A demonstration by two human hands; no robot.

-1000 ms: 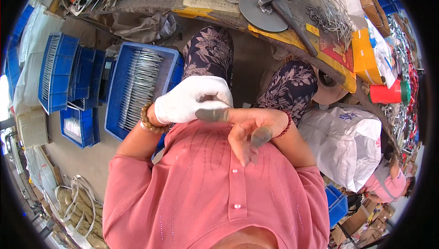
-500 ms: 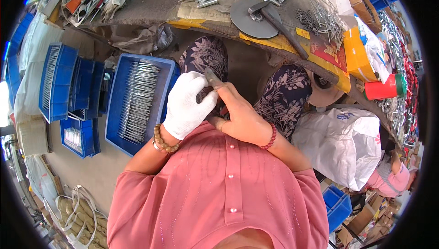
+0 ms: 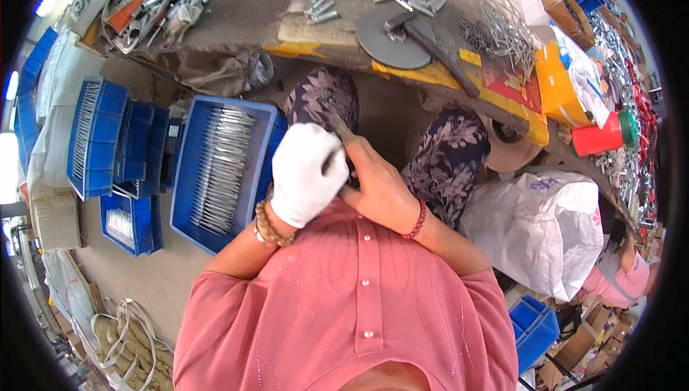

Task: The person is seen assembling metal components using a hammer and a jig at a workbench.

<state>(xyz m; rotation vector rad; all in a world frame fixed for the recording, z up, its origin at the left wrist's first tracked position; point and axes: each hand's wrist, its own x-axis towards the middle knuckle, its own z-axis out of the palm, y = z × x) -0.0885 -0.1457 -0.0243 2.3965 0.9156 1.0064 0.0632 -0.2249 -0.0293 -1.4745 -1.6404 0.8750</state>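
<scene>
At my left, a large blue crate point(image 3: 270, 136) held a long row of slim metal rods point(image 3: 221, 168), packed side by side. Beyond it, a narrower blue bin point(image 3: 106, 150) was also lined with rods, and a small blue bin point(image 3: 148, 222) near it held pale, thin pieces. At my right lay a crumpled white sack point(image 3: 524, 222), its contents hidden; a red jar point(image 3: 594, 140) with a green lid lay tipped at the edge of the tabletop point(image 3: 247, 14).

My forearms angled inward, bringing my hands together above my lap. My left hand point(image 3: 308, 175), in a white glove point(image 3: 298, 193), was curled, with a dark gap between thumb and fingers. My bare right hand point(image 3: 380, 183) came against it, fingers stretched forward and partly spread from the thumb, a grey cover point(image 3: 339, 125) on one fingertip. I cannot tell whether either hand gripped anything between them.
</scene>
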